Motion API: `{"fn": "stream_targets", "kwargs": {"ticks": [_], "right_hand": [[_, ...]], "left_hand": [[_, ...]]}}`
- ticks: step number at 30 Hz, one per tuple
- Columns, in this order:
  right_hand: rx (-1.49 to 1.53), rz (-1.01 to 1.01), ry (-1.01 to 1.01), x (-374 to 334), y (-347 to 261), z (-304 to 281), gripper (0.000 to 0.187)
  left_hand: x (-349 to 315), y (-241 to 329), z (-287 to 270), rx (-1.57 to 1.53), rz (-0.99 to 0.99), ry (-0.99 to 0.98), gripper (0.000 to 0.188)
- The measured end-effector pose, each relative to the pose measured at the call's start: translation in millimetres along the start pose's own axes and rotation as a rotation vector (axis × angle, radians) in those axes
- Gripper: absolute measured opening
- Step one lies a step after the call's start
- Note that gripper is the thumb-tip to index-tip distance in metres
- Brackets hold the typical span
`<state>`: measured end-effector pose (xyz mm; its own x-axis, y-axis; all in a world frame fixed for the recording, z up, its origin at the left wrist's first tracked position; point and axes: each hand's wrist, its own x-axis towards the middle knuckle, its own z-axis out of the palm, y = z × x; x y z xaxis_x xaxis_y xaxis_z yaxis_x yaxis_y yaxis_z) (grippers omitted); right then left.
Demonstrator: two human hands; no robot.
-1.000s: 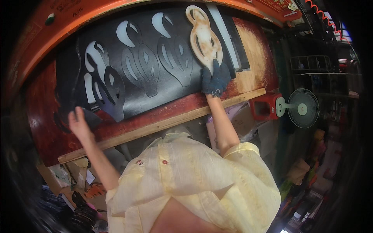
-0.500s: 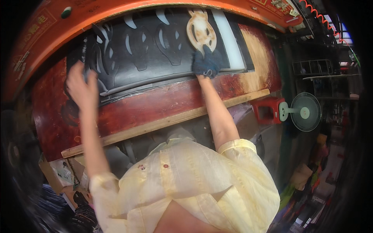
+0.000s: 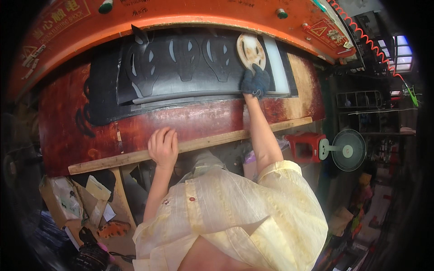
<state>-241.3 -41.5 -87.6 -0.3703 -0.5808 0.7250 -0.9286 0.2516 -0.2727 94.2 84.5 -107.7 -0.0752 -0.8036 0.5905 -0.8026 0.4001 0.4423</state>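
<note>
My right hand [image 3: 256,83], in a dark blue glove, grips the lower end of a tan oval cutting die [image 3: 251,50] with slots through it. The die lies at the right part of a black sheet [image 3: 203,86]. Pressed outlines and slot-shaped holes showing white run along the sheet to the left of the die. My bare left hand [image 3: 163,145] is at the near edge of the red table [image 3: 149,121], by the wooden strip [image 3: 203,143]. Its fingers are loosely curled together, and no object shows in them.
An orange machine beam [image 3: 190,17] spans the far side, close above the sheet. A white strip [image 3: 276,67] lies right of the die. Beyond the table's right end are a red stool [image 3: 307,147] and a fan [image 3: 348,150]. Open boxes [image 3: 68,198] sit at lower left.
My left hand has left the sheet's left end and come back to the table's near edge. My right hand still grips the die at the sheet's right part. The whole view has shifted.
</note>
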Motion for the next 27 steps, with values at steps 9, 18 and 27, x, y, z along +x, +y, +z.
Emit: {"fn": "stream_targets", "kwargs": {"ticks": [9, 18, 27], "right_hand": [[0.325, -0.011, -0.102, 92, 36, -67, 0.033], [0.228, -0.461, -0.075, -11, 49, -134, 0.015], [0.159, -0.455, -0.380, -143, 44, -179, 0.036]], "left_hand": [[-11, -8, 4, 0.042, 0.049, 0.066, 0.011], [-53, 3, -2, 0.218, 0.013, -0.035, 0.025], [-57, 12, 12, 0.283, -0.090, -0.107, 0.032]]}}
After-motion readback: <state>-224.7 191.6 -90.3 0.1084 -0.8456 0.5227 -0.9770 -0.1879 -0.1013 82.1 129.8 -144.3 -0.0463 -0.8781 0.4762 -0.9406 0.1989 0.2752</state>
